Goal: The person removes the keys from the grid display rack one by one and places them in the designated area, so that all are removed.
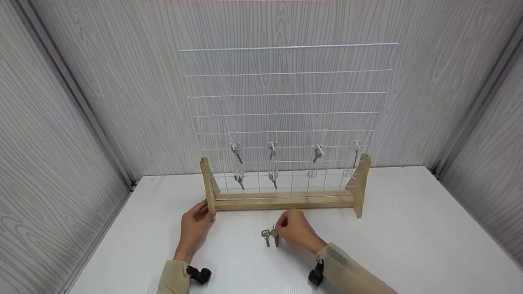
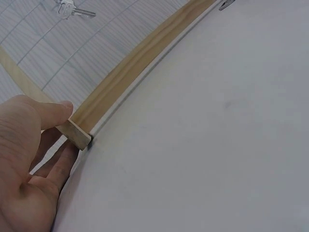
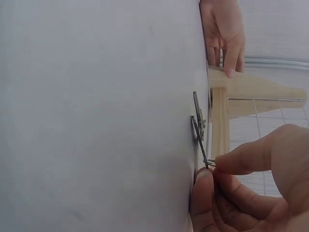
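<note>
My left hand [image 1: 195, 228] grips the foot of the left wooden end piece [image 1: 208, 183] of a wire grid rack; in the left wrist view the thumb lies on one face, fingers behind. In front of the rack, my right hand [image 1: 296, 228] pinches a metal key [image 1: 276, 240] by its head end, between thumb and fingertip. A small wire ring or loop [image 3: 211, 163] shows at the pinch. Beside it, another key [image 1: 266, 237] lies on the white table. The pinched key is tilted, its tip close to the table in the right wrist view.
White wire grid [image 1: 286, 94] rises from the rack's wooden base bar [image 1: 282, 204]. Several keys hang on its hooks in two rows, such as one key [image 1: 273, 151]. The lower right hooks [image 1: 312, 174] hold no key. Wood-grain panels [image 1: 102, 81] enclose the table [image 1: 408, 237].
</note>
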Motion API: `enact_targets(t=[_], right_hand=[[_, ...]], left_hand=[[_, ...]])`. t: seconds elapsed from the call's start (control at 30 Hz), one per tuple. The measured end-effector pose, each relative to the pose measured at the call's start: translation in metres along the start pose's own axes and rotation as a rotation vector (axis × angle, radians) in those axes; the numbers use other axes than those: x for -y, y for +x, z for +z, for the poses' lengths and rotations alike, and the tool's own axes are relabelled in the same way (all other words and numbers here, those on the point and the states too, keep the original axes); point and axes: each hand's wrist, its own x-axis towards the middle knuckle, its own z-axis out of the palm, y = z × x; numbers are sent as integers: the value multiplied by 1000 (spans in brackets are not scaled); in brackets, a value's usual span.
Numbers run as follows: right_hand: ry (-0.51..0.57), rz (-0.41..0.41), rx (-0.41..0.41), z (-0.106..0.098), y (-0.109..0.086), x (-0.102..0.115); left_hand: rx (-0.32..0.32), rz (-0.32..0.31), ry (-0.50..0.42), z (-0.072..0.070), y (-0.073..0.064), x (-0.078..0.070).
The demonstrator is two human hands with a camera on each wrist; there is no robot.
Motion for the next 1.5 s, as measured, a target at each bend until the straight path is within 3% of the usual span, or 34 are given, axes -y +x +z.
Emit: enact_targets(t=[0.17,0.53,0.9,1.5], right_hand=[[0,-10,-5,0,0,-2],[80,10,53,-1,-2,-1],[64,-13,49,-7,0,-4],[55,-82,-84,-29,4,9]], left_hand=[[-10,9,30,1,0,-1],[4,1,-3,1,-1,-3],[11,7,-24,0,1,-5],[5,-23,1,0,-2,-3]])
